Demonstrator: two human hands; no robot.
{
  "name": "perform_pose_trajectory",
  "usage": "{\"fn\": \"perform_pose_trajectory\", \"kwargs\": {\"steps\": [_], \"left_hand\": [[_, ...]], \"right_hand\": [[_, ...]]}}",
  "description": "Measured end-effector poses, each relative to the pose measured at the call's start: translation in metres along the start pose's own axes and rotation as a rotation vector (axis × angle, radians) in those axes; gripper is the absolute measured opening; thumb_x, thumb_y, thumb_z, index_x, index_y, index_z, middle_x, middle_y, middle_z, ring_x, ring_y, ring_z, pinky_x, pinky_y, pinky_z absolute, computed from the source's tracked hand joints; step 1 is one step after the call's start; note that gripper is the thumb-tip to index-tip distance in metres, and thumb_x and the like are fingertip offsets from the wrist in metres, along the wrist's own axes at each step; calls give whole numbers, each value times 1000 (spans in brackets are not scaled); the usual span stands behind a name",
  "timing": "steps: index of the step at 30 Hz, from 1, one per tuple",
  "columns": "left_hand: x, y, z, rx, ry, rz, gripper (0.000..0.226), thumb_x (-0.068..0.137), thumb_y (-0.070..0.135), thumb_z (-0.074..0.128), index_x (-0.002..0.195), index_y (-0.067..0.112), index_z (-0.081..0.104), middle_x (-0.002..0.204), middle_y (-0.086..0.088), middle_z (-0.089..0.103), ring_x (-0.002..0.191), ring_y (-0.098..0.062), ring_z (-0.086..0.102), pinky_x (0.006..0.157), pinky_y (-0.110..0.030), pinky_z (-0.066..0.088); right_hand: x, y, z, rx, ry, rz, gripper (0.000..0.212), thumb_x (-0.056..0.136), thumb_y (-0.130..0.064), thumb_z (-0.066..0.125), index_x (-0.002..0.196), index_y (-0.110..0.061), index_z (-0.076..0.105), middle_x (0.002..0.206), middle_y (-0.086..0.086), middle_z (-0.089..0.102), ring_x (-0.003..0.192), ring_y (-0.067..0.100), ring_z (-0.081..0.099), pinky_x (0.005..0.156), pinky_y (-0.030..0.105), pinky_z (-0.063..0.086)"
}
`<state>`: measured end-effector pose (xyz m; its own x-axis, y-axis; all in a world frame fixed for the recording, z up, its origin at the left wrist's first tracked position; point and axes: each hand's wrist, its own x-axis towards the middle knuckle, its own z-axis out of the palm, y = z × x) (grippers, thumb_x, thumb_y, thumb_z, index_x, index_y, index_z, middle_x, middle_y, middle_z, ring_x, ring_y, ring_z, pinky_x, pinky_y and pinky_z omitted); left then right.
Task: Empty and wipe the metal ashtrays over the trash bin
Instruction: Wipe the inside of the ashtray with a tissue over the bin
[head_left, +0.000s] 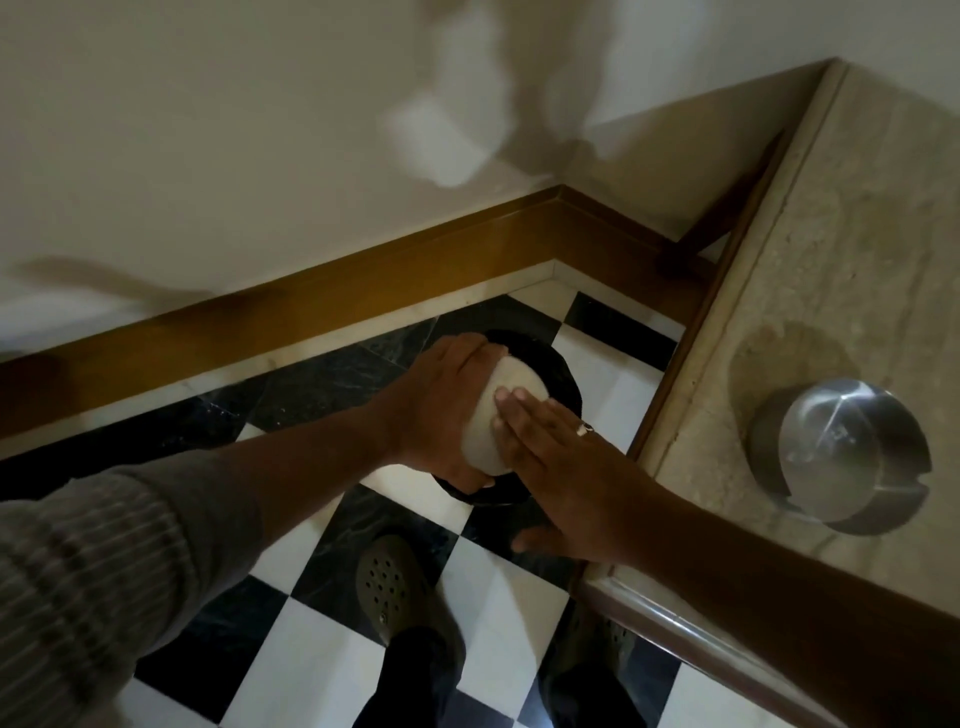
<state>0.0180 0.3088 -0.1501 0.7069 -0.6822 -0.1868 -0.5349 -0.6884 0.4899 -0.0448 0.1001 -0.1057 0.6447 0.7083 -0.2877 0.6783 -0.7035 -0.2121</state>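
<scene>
Steel shows dull and round on the stone counter at the right, where one ashtray sits alone with a notch in its near rim, well back from the counter's left edge and well apart from both hands. Out over the floor, the left hand is curled around a pale, rounded ashtray, turned so its smooth underside faces up; its colour reads almost white in this light, and its inside cannot be seen. The right hand lies flat and spread, fingers straight, with the fingertips pressed on that upturned surface and a ring on one finger; it grips nothing. Directly beneath the held ashtray is the black round trash bin, its rim showing as a dark arc past the fingers and again below the left hand. The bin stands on the black-and-white checkered floor close to the corner where the brown baseboard turns, with a strip of tile between it and the counter's edge. Open floor runs toward the person, where a green clog stands just behind the bin. The right forearm crosses the counter's near corner.
</scene>
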Motion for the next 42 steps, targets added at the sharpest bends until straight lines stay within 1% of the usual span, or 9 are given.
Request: {"fn": "perform_pose_trajectory", "kwargs": {"steps": [8,12,18,24,30,33,37,40,42], "left_hand": [[-3,-1,-4,19,-37,39,123,51,79,63,144,13,18,148,-21,41,136,-33,33,119,-44,22],[0,-5,0,50,-64,36,128,51,84,61,145,6,21,147,-21,41,136,-36,39,117,-47,30],[-1,-2,-7,30,-8,1,127,51,77,67,146,10,18,150,-21,38,137,-33,31,118,-36,12],[4,1,-5,47,-33,33,127,51,81,65,143,2,26,145,-23,44,133,-38,42,115,-48,34],[3,3,-9,-9,-16,25,123,50,80,64,143,10,23,147,-20,41,136,-33,36,119,-47,28],[4,0,-9,41,-7,59,124,49,80,64,141,7,26,142,-21,45,129,-35,43,114,-46,35],[0,1,-6,20,41,48,124,50,80,61,141,1,30,141,-22,45,130,-32,38,116,-37,22],[0,2,-6,20,44,79,124,50,80,64,140,0,30,139,-22,47,127,-34,43,112,-43,35],[-3,2,-7,20,29,77,125,50,80,64,140,-1,31,139,-20,48,127,-34,44,112,-42,36]], "right_hand": [[-1,-2,-2,1,23,-46,114,74,-81,45,149,0,17,158,23,16,147,37,12,120,48,19],[2,1,3,-12,-54,-70,122,67,-84,51,149,2,20,157,26,17,146,39,15,115,52,27],[1,-2,-8,-16,204,-86,112,74,-80,47,145,2,23,154,25,21,145,39,21,118,47,22],[-5,-6,4,71,15,13,119,68,-84,48,147,2,27,157,23,20,146,36,16,112,53,34],[-3,-10,-10,52,207,77,116,70,-85,43,146,1,26,155,24,22,146,36,18,119,47,22],[-1,-9,3,63,44,56,125,64,-88,48,147,2,25,156,24,21,146,37,17,114,53,30],[2,-11,2,50,143,42,118,67,-81,54,146,2,28,155,25,25,145,38,23,115,50,29],[-1,-10,10,-17,86,-2,118,61,-74,68,144,1,31,151,25,33,140,39,33,112,52,34],[1,-7,18,-63,95,-20,103,65,-57,76,141,0,38,147,24,40,137,39,39,110,50,34]]}}
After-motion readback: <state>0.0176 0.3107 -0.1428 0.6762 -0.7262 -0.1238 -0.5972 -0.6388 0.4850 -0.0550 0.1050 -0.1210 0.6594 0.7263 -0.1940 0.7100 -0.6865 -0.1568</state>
